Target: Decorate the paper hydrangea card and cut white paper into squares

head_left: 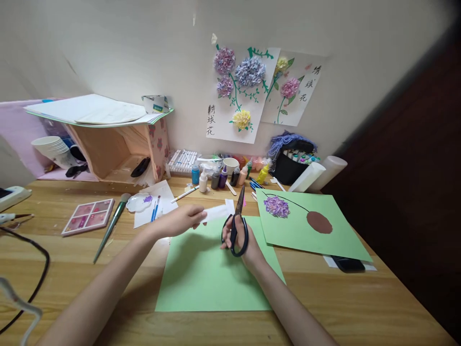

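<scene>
My left hand [185,220] pinches one end of a narrow white strip of paper [217,212], held over the back edge of a green sheet of paper [219,283]. Dark-handled scissors [240,204] point up and away in my right hand [245,238], whose fingers go through the handle loops. The blades look closed and stand just right of the strip. Whether blade and strip touch I cannot tell. Right of the scissors lies a second green sheet [324,205] with a purple flower [276,207], a thin dark stem and a brown disc [319,222].
Several paint bottles [223,177] and a marker set [182,161] line the wall. At left lie a pink palette [88,217], a green-handled brush [112,228] and a flower-shaped dish [141,202]. A phone-like black object [347,264] lies under the right sheet. Flower pictures [241,96] hang above.
</scene>
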The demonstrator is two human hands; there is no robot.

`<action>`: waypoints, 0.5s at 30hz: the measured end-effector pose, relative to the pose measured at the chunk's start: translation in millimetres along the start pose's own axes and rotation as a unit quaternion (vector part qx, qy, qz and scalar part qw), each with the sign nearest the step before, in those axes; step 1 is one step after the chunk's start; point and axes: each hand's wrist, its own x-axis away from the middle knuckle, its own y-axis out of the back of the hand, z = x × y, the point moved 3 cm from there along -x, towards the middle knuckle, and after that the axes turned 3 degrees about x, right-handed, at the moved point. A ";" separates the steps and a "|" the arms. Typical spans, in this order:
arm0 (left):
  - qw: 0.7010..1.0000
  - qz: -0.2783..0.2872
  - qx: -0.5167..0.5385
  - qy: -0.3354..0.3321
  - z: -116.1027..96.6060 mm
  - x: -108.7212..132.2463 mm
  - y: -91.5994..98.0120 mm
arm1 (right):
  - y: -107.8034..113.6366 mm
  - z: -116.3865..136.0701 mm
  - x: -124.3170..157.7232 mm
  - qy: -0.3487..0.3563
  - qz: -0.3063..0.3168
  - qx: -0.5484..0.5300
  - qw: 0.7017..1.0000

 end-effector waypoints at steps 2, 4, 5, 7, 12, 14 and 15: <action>0.998 -0.055 -0.010 0.009 3.8 1.3 12.8 | -5.6 -7.3 4.7 -0.035 0.078 -0.015 0.996; 0.995 -0.098 -0.018 0.006 6.9 3.1 23.5 | -8.7 -12.8 12.2 -0.055 0.146 -0.009 0.988; 0.993 -0.113 -0.019 0.001 7.7 3.9 27.5 | -9.7 -14.4 16.4 -0.061 0.172 0.007 0.983; 0.991 -0.132 -0.019 -0.016 8.0 5.2 32.0 | -11.0 -15.2 23.6 -0.066 0.210 0.056 0.974; 0.994 -0.099 -0.031 -0.044 5.1 4.1 24.8 | -12.3 -7.5 28.3 -0.036 0.221 0.160 0.961; 0.995 -0.078 -0.043 -0.048 4.8 2.2 18.9 | -12.0 -5.8 26.9 -0.031 0.218 0.175 0.960; 0.995 -0.073 -0.049 -0.051 4.8 1.2 16.4 | -11.7 -5.6 26.3 -0.029 0.216 0.178 0.960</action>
